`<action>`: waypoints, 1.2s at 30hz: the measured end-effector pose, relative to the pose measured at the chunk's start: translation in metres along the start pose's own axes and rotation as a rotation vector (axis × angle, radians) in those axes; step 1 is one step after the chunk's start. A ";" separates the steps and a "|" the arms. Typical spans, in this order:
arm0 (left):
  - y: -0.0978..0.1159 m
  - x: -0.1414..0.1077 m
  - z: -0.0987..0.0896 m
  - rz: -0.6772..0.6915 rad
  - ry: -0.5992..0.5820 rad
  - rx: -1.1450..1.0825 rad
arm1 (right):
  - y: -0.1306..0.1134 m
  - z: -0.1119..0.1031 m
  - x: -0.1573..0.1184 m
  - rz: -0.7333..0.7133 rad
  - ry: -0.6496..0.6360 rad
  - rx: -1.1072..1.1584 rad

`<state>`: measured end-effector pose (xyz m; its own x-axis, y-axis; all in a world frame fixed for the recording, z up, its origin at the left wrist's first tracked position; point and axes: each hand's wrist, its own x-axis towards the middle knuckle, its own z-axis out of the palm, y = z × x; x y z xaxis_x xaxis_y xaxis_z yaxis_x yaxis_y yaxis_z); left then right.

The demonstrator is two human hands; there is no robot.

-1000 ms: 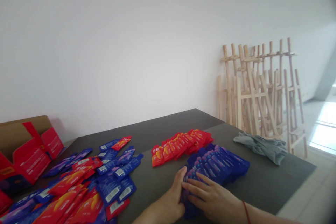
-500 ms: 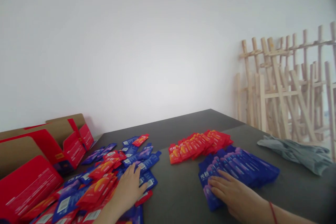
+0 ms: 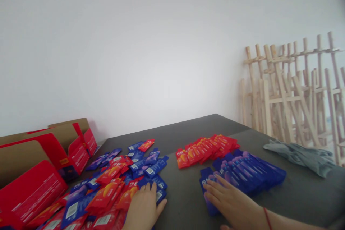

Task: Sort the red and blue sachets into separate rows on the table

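Note:
My left hand (image 3: 144, 205) lies at the right edge of a mixed pile, its thumb apart and its fingertips over a blue sachet (image 3: 147, 182). Red sachets (image 3: 104, 194) and blue sachets fill the pile around it. My right hand (image 3: 233, 201), with a red cord at the wrist, rests with fingers stretched on the leftmost blue sachet (image 3: 205, 176) of a fanned row. That row of overlapping blue sachets (image 3: 250, 170) runs to the right beyond the hand. Behind it lies a similar row of red sachets (image 3: 206, 149).
Open red cardboard boxes (image 3: 35, 194) stand at the left beside the pile. Grey gloves (image 3: 302, 154) lie on the dark table (image 3: 179, 190) at the right. Wooden easels (image 3: 280, 93) lean against the white wall behind the table's right side.
My left hand has drawn back toward me over the pile. My right hand has shifted slightly left, and the end blue sachet under it now sticks out further left from the row.

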<state>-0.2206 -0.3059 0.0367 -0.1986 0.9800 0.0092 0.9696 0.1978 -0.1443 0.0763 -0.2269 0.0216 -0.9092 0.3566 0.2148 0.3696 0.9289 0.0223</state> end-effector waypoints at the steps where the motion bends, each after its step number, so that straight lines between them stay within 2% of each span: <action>1: 0.004 -0.004 -0.001 -0.003 -0.013 -0.006 | -0.007 -0.002 0.006 -0.016 0.004 0.035; 5: 0.024 -0.017 -0.003 0.005 -0.075 -0.049 | -0.037 0.003 0.037 -0.010 0.000 0.173; 11: 0.046 -0.025 0.001 0.042 -0.167 -0.089 | -0.065 0.037 0.078 0.073 0.077 0.276; 14: 0.044 -0.026 0.005 0.064 -0.150 -0.082 | -0.070 0.053 0.087 0.010 0.101 0.239; 18: 0.036 -0.027 0.012 0.158 -0.125 -0.105 | -0.072 0.076 0.093 -0.108 0.181 0.170; 22: 0.024 -0.030 0.019 0.215 -0.124 -0.164 | -0.072 0.090 0.093 -0.146 0.226 0.135; 26: 0.005 -0.028 0.018 0.256 -0.067 -0.231 | -0.067 0.077 0.078 -0.069 0.153 0.210; 29: -0.001 -0.020 0.013 0.270 -0.045 -0.298 | -0.060 0.059 0.064 0.043 0.102 0.397; 33: 0.003 -0.003 0.008 0.285 0.024 -0.499 | -0.052 0.045 0.051 0.162 0.160 0.647; 36: 0.005 0.012 0.004 0.305 -0.069 -0.722 | -0.050 0.042 0.047 0.228 0.195 0.717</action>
<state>-0.2190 -0.2933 0.0324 0.1057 0.9944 0.0082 0.8313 -0.0929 0.5480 0.0070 -0.2525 -0.0104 -0.7509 0.5844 0.3075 0.2690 0.6960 -0.6657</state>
